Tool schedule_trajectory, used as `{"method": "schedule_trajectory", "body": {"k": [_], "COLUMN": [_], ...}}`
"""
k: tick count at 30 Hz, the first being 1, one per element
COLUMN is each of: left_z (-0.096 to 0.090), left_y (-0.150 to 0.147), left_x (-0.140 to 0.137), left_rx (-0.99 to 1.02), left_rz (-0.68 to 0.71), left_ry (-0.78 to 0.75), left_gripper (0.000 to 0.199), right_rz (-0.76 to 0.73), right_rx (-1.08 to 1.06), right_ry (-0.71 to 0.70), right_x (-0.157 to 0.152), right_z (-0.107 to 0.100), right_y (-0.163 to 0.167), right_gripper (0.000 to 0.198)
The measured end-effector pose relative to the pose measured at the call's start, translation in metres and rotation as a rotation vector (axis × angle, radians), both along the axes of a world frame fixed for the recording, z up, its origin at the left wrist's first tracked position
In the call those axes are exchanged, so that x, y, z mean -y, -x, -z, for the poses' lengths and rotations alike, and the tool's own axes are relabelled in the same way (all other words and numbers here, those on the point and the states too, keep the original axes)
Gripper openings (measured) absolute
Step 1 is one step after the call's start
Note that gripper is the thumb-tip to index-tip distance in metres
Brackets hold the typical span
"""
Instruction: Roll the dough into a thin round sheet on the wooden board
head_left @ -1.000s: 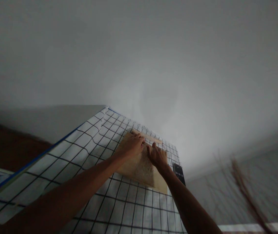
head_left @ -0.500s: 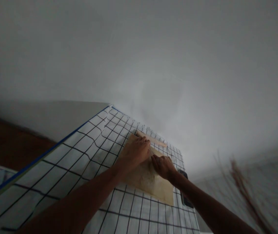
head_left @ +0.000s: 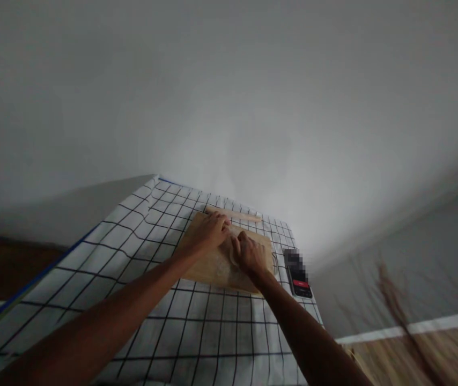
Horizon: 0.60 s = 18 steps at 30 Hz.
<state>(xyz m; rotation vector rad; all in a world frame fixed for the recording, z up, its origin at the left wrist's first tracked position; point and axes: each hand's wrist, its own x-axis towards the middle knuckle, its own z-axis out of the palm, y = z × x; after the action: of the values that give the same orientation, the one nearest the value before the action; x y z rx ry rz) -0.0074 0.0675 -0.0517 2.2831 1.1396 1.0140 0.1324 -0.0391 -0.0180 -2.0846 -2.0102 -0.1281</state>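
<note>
A wooden board (head_left: 207,271) lies on the checked cloth, its surface dusted with pale, flour-like patches. Between my hands shows a bit of pale dough (head_left: 233,256), mostly hidden under my fingers. My left hand (head_left: 214,230) is over the board's far left part, fingers curled down and pressed together at the dough. Closer to me and to the right, my right hand (head_left: 249,252) has its fingers bent around the dough's near side. A slim wooden rolling pin (head_left: 235,215) lies just beyond the board, touched by neither hand.
A phone (head_left: 299,276) with a red band on its screen lies right of the board. The white checked cloth (head_left: 213,332) covers the table, with a blue edge (head_left: 72,249) on the left. A pale wall (head_left: 253,134) rises behind. Blurred brown twigs (head_left: 392,295) stand at the right.
My view has shifted, so the board and hands appear further left and higher. My right hand has turned, fingers pointing more away from me. The phone now shows more fully.
</note>
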Motion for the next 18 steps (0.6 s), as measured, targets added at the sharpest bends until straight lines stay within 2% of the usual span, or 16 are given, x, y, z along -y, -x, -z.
{"method": "schedule_trajectory", "body": {"k": [5,10,12,14,18], "left_z": [-0.025,-0.049,-0.052,-0.051,-0.043], "left_y": [-0.005,-0.039,-0.049,-0.050,-0.029], "left_x": [0.008,0.028,0.039,0.049,0.056], "left_rx": [-0.057,-0.279,-0.347,-0.396,-0.543], "left_rz": [0.079,0.261,0.344,0.389,0.352], "left_ry": [-0.011,-0.059,-0.111,-0.175,-0.265], "left_gripper": [0.028,0.023,0.017,0.020,0.021], "right_rz": [0.081,0.132,0.100,0.064,0.028], "right_rx": [-0.368,-0.743,-0.836,-0.880,-0.949], "right_ry": [-0.097,-0.176,-0.215,-0.242,-0.289], "right_x": [0.009,-0.009,-0.021,-0.031,-0.037], "right_z": [-0.007,0.007,0.014,0.019,0.028], "right_y": [-0.040,-0.081,-0.088,-0.091,-0.088], "right_gripper": [0.073,0.073,0.068,0.063,0.055]}}
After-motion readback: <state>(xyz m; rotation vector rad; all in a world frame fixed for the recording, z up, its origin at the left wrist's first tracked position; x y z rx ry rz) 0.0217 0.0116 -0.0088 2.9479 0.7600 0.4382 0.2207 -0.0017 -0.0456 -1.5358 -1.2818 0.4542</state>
